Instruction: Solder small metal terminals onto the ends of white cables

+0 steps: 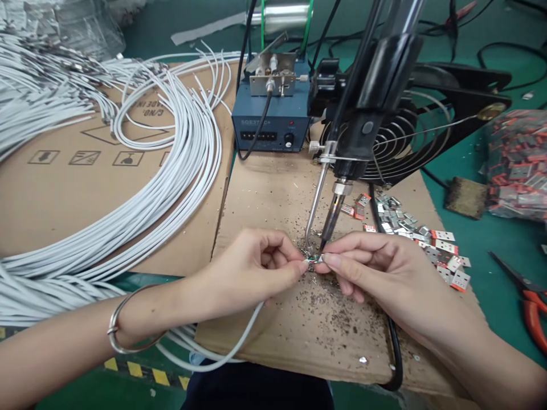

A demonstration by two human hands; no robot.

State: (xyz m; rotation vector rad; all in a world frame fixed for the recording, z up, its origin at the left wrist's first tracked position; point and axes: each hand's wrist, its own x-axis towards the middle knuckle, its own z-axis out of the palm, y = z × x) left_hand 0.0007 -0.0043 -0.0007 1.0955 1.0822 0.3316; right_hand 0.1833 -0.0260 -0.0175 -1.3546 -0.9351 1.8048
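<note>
My left hand (260,267) pinches the end of a white cable (250,326), whose length loops down below the wrist. In my right hand (376,267), thumb and forefinger close on a small metal USB connector (321,258), mostly covered by the fingers. Thin wires at the cable's end meet the connector between both sets of fingertips. Right above that spot is the tip of a soldering iron (331,225) held in a stand. Beside it a bent metal solder feed tube (315,205) comes down close to the fingers.
A blue solder feeder box (271,122) stands behind, with a black fan (410,131) to its right. Loose USB connectors (447,247) lie right, near a bag of connectors (519,165) and orange-handled pliers (532,307). Bundled white cables (171,188) cover the left cardboard.
</note>
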